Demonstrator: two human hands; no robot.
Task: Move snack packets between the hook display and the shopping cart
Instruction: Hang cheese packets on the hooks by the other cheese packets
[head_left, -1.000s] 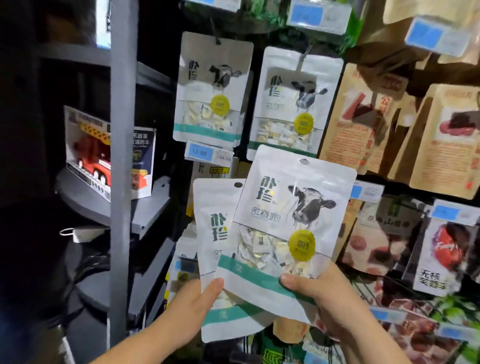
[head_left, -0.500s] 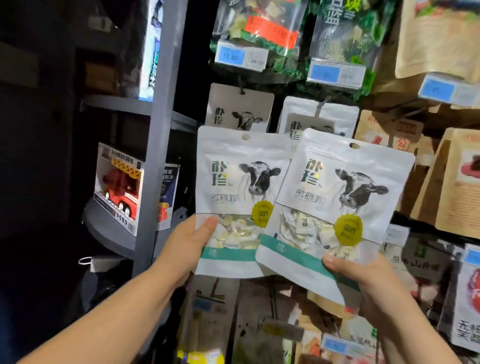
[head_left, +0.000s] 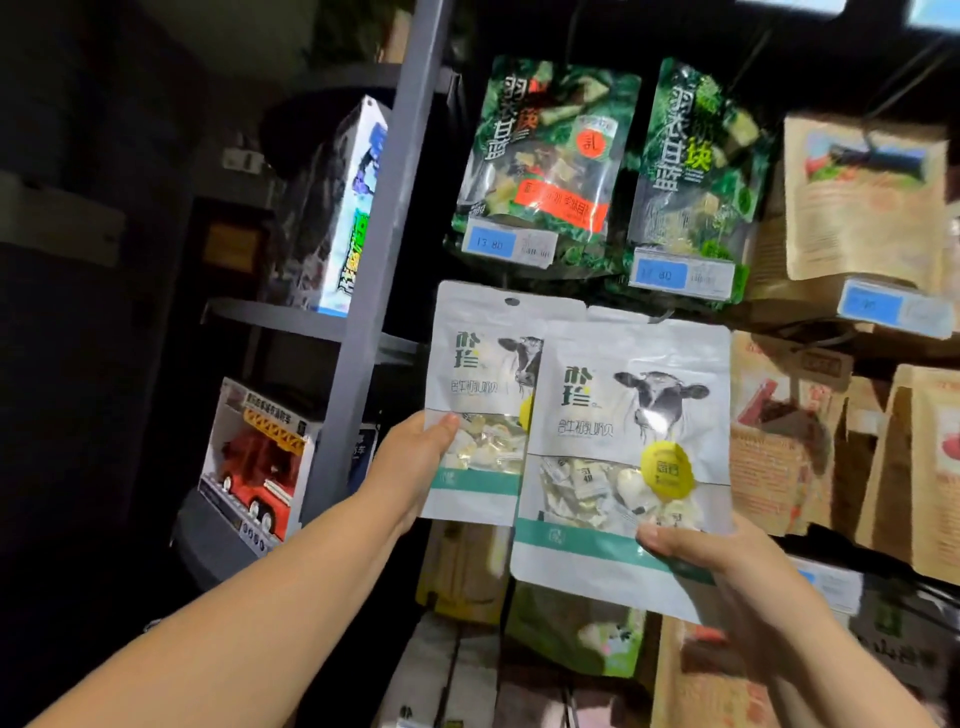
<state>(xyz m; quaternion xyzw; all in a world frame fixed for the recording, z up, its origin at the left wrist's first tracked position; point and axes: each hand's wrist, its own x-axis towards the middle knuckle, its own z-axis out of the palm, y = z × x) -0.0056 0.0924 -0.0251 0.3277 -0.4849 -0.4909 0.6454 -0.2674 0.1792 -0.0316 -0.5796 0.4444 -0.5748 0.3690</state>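
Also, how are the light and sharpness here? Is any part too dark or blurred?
Head view: the left packet and right packet are well lit and fairly sharp, with small glare on the right one's cow; left of the grey post it is dark; the brown bags at the right edge look soft.

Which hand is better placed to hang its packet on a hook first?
Probably the left hand: its packet is higher and behind the right packet, with its hole showing.
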